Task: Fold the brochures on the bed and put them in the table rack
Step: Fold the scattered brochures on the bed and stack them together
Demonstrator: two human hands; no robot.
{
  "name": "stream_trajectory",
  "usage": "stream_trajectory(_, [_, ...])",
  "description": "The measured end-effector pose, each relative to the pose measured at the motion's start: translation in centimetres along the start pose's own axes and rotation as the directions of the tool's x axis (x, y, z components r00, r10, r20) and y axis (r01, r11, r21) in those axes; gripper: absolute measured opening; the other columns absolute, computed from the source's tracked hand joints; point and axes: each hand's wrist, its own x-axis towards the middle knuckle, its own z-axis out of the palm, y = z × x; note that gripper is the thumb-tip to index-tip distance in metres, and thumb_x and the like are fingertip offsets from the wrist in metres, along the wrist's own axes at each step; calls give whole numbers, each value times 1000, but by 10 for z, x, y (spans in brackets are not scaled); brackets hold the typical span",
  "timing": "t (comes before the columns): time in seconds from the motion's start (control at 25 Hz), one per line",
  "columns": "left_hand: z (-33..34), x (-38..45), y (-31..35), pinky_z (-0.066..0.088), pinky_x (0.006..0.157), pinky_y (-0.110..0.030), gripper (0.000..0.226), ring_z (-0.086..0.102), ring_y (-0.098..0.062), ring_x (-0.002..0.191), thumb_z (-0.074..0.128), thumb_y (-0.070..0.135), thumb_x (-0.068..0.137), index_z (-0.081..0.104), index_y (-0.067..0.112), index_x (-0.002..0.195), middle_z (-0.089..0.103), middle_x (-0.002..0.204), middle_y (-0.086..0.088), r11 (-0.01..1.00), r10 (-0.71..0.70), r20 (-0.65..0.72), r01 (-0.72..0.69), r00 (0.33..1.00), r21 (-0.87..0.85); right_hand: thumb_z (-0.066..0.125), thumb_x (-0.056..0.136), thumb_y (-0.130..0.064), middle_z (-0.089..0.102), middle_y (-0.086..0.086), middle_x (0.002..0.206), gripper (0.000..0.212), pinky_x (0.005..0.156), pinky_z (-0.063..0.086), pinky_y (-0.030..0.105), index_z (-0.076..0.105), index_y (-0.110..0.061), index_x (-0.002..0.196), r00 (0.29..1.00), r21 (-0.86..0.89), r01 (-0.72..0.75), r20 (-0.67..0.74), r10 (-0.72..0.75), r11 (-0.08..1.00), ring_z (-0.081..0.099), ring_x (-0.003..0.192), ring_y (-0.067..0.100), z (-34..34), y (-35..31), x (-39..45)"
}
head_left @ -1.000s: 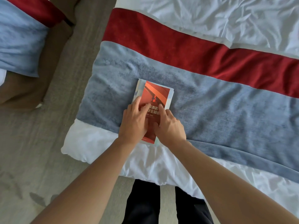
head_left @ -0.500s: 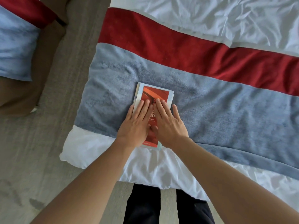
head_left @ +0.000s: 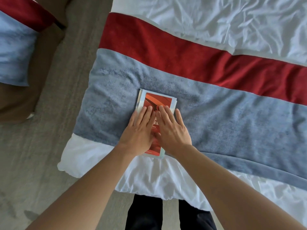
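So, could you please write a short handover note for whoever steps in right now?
Left hand and right hand: both flat, fingers straight, pressing side by side on the folded brochure.
The brochure lies on the grey-blue band of the bed runner, near the foot edge of the bed.
Done: it looks folded.
Left: lift it and put it in the table rack, which is out of view.

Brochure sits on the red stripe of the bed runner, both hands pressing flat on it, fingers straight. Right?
Not quite. The head view shows the brochure lying on the blue-grey band of the runner, its near end reaching the white sheet; the red stripe lies beyond it, untouched. The rest holds: left hand and right hand press flat, fingers straight.
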Motion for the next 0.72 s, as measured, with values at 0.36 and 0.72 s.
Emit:
stream_trajectory(0.36, [4,5,2,1,121,-53,88,-19,-30,150,24,42,79,0,9,158,-12,164,-17,997,-15,16,16,1000,-71,44,90,-57,9,14,166,89,122,2,54,16,-5,158,999,-18,-3,37,3,1000,6,153,29,0,-1,10])
stream_trajectory(0.72, [2,-6,0,0,120,-55,117,-25,-38,147,60,56,76,-12,10,156,-21,161,-21,999,32,80,-29,996,-34,64,76,-69,-4,12,167,118,121,-6,56,3,-10,158,996,-76,-50,71,55,996,-5,154,27,-11,19,17])
